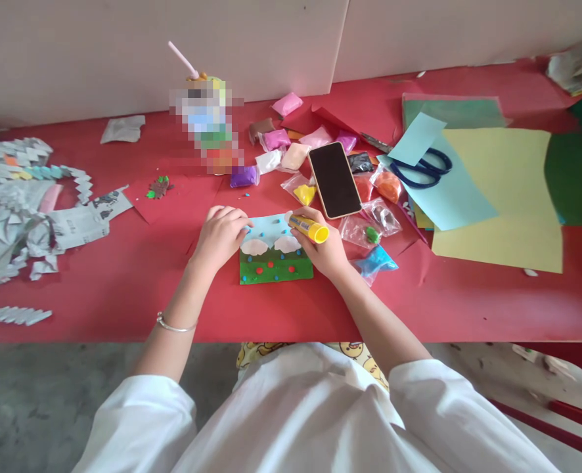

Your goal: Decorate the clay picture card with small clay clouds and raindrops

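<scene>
Head camera view, looking down at a red table (123, 289) where a person in white sleeves works on a small craft picture (274, 253). No brand, label or writing can be read anywhere; a tall object at the back is blurred out. The picture lies flat just in front of the person, its long axis running left to right, with a pale blue sky above, two white clouds in the middle and a green strip with red and blue dots below. The left hand (221, 235) rests on the picture's upper left corner, fingers curled down, pinning it; whether it pinches anything cannot be told. The right hand (323, 249) is wrapped around a yellow glue stick (309, 228), which lies nearly level, its yellow end pointing right and slightly toward the person, its other end over the picture's upper right edge. A dark phone (334, 179) lies screen up just behind, among small bags of coloured clay (376, 261). Blue-handled scissors (425, 169) and coloured paper sheets (502, 197) lie to the right.
</scene>
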Demonstrator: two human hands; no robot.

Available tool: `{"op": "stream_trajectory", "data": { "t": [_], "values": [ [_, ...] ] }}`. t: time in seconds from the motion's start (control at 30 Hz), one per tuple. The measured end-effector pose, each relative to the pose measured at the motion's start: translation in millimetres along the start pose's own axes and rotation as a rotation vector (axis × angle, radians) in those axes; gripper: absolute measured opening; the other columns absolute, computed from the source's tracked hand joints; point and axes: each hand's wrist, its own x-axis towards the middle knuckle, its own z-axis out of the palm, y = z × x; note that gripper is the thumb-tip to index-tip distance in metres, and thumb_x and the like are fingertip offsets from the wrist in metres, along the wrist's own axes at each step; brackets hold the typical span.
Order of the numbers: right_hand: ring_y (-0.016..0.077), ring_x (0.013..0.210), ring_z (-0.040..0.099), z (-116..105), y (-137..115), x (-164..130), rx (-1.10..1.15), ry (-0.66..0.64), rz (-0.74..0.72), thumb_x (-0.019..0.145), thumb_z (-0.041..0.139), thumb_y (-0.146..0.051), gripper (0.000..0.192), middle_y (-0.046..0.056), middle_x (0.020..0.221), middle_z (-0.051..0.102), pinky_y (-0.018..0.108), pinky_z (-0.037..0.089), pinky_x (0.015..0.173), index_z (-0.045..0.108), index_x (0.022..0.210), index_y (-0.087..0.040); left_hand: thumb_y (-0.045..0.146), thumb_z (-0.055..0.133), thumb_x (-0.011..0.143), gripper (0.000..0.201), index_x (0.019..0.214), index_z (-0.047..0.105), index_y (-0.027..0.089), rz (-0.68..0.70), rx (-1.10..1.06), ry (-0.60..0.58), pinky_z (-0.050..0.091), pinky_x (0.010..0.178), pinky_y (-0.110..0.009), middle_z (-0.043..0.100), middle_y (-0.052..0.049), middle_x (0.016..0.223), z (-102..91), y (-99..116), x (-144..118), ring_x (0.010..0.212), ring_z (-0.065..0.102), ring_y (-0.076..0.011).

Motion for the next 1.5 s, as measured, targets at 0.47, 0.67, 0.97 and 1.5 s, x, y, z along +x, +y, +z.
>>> {"op": "stream_trajectory", "data": {
  "t": [0.47,0.67,0.97,1.5],
  "values": [
    [0.0229,0.103,0.067,-1.9,-1.7,0.0,-0.041,-0.031,0.011,0.094,0.048,-0.042,0.033,0.004,0.119,0.066,0.032,0.053,0.084,0.051,0.123,-0.026,0.021,0.054,0.088,0.017,0.091,0.07,0.026,-0.113,0.006,0.135,0.04,0.089,-0.039,0.07,-0.002,0.101,15.9,5.6,-19.3,0.098,0.06,-0.0227],
    [0.0255,0.096,0.069,-0.5,-1.1,1.3,-0.125,-0.055,0.031,0.094,0.049,-0.037,0.031,0.003,0.118,0.067,0.032,0.052,0.078,0.052,0.124,-0.028,0.023,0.06,0.085,0.01,0.086,0.069,0.025,-0.235,0.007,0.187,0.04,0.083,-0.038,0.071,-0.001,0.097,21.6,9.8,-17.9,0.094,0.06,-0.0231],
    [0.0253,0.091,0.07,1.4,2.4,1.8,-0.146,-0.056,0.016,0.095,0.047,-0.038,0.032,0.004,0.115,0.068,0.033,0.053,0.075,0.051,0.124,-0.027,0.022,0.062,0.082,0.01,0.08,0.071,0.024,-0.338,0.0,0.194,0.04,0.083,-0.039,0.07,-0.002,0.097,20.3,16.6,-16.1,0.092,0.06,-0.0234],
    [0.0248,0.088,0.07,-0.4,2.1,4.9,-0.151,-0.073,0.025,0.095,0.046,-0.036,0.031,0.003,0.114,0.068,0.031,0.052,0.071,0.05,0.124,-0.027,0.024,0.057,0.084,0.016,0.089,0.072,0.024,-0.344,0.005,0.151,0.041,0.068,-0.031,0.068,-0.006,0.097,23.4,-28.6,65.6,0.09,0.059,-0.0224]
  ]
}}
